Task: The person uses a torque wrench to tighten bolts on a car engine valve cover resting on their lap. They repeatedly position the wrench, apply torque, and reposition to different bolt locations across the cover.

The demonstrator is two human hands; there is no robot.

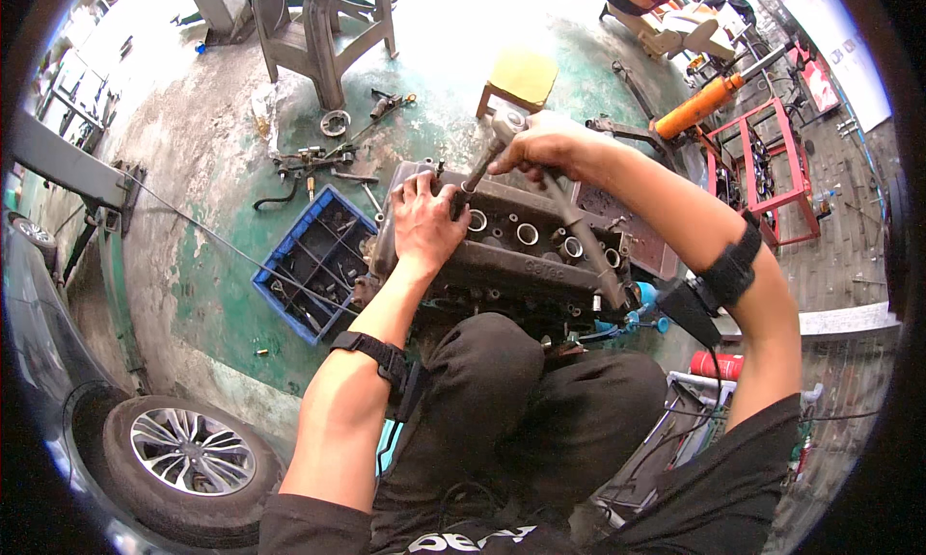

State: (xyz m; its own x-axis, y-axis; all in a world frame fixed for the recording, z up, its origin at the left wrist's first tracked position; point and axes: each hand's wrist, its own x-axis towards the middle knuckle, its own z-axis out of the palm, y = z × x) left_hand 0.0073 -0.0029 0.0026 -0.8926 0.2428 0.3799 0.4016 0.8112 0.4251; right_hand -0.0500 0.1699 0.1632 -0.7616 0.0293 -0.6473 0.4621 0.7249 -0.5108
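A dirty engine with a dark valve cover [516,258] lies in front of my knees, with several round holes along its top. My right hand [552,148] is closed round the head end of a long ratchet wrench [577,225]. The handle slants down to the right over the cover. From the wrench head an extension bar [479,167] runs down to the cover's left part. My left hand [424,217] lies over the cover's left end, fingers spread, thumb beside the bar's lower end. What the bar's tip sits on is hidden.
Left of the engine stands a blue divided crate [275,309] with small parts. Metal parts [318,160] lie beyond it. A yellow-topped stool [521,76] and a grey metal stand [328,44] are farther off. A car wheel [193,459] is at lower left, a red frame [772,174] at right.
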